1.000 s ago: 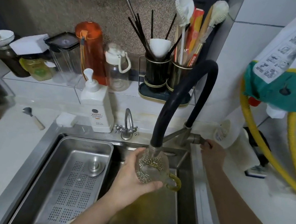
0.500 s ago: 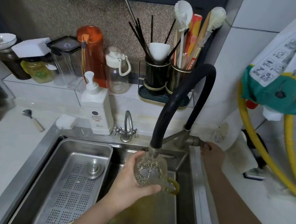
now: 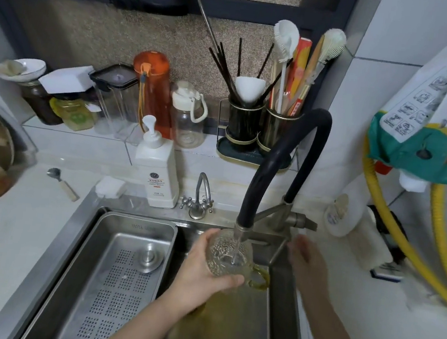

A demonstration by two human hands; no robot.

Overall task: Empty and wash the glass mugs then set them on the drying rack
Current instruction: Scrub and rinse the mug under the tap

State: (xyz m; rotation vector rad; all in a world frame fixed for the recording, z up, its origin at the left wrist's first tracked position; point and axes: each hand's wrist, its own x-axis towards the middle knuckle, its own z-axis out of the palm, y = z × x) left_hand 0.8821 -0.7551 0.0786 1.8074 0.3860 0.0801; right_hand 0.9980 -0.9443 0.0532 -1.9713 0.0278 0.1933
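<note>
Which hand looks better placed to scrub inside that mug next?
Right hand, probably: it is free beside the mug, while the left hand grips the mug under the running tap.

My left hand (image 3: 196, 276) wraps its grip round the glass mug (image 3: 229, 258) at frame centre, mouth up under the black faucet (image 3: 273, 170); a thin stream of water (image 3: 235, 252) runs into it. My right hand (image 3: 306, 258), blurred, is just below the faucet lever (image 3: 305, 222). Left, a perforated steel tray (image 3: 114, 274) sits in the sink (image 3: 280, 313).
</note>
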